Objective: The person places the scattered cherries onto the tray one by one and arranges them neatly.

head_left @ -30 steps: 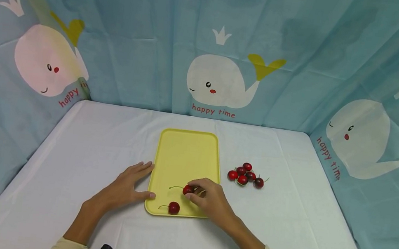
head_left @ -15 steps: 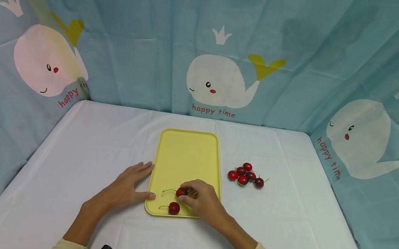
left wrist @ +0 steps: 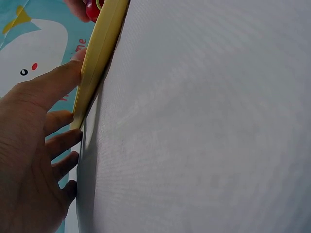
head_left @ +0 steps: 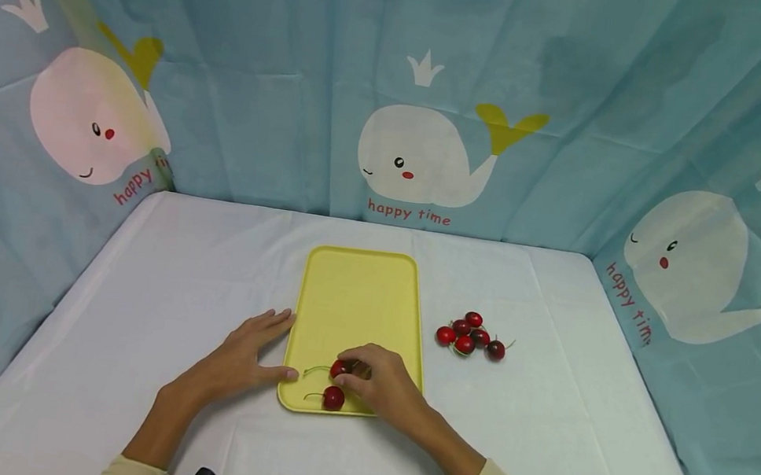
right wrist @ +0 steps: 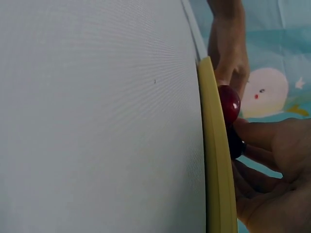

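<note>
1. Taking 12 o'clock as the far side in the head view, a yellow, rounded-rectangular, shallow tray [head_left: 356, 290] lies near the middle of the white cloth-covered tabletop [head_left: 529, 422].
2. The right hand [head_left: 384, 381] reaches in over the tray from 4 o'clock, its fingers and thumb pinching a glossy, round, dark red cherry [head_left: 338, 369] above the tray's 6-to-7 o'clock part. Its thin green stem points toward 9 o'clock (whether the fruit touches the tray, I cannot tell).
3. Just beside it, at 6 o'clock from the pinched fruit, a second dark red, stemmed cherry [head_left: 334, 399] rests on the tray by the near rim.
4. The left hand [head_left: 249, 348] lies at the tray's 8-to-9 o'clock side, fingers extended and grasping nothing; the thumb reaches over the rim and fingertips meet the side wall.
5. At 3 o'clock, off the tray, a cluster of six shiny red and dark red cherries [head_left: 464, 345] sits on the tabletop.
6. Toward 12 o'clock hangs a light blue fabric curtain [head_left: 248, 94] printed with white whales [head_left: 412, 154].
</note>
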The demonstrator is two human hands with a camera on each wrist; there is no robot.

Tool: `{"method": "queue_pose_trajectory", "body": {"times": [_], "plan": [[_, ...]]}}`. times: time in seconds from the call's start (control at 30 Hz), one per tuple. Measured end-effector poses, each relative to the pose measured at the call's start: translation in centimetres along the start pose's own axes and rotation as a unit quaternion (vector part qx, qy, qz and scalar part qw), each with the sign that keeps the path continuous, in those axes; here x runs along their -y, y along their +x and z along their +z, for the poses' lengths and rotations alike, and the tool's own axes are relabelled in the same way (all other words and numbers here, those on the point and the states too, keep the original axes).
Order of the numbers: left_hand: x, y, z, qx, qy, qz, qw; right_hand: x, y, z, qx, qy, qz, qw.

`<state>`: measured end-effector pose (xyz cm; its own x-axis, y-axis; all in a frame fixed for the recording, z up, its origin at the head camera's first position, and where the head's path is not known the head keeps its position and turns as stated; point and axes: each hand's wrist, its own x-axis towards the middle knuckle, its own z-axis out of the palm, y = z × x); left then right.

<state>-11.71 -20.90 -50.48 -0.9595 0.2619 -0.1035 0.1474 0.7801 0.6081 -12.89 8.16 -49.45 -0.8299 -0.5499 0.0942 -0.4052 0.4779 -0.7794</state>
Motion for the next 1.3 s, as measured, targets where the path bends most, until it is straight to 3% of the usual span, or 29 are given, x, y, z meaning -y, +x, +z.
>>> {"method": "queue_pose_trajectory", "body": {"times": [0.57,1.3], "plan": [[-0.4,0.0,-0.1,0.001,0.013,-0.009,0.9999,0.0,0.0,-0.1,0.007,-0.002,0.007,1.000],[-0.3,0.0,-0.1,-0.002,0.016,-0.009,0.9998,-0.7,-1.9,-2.5,-0.052,0.022,0.003,0.998]]}}
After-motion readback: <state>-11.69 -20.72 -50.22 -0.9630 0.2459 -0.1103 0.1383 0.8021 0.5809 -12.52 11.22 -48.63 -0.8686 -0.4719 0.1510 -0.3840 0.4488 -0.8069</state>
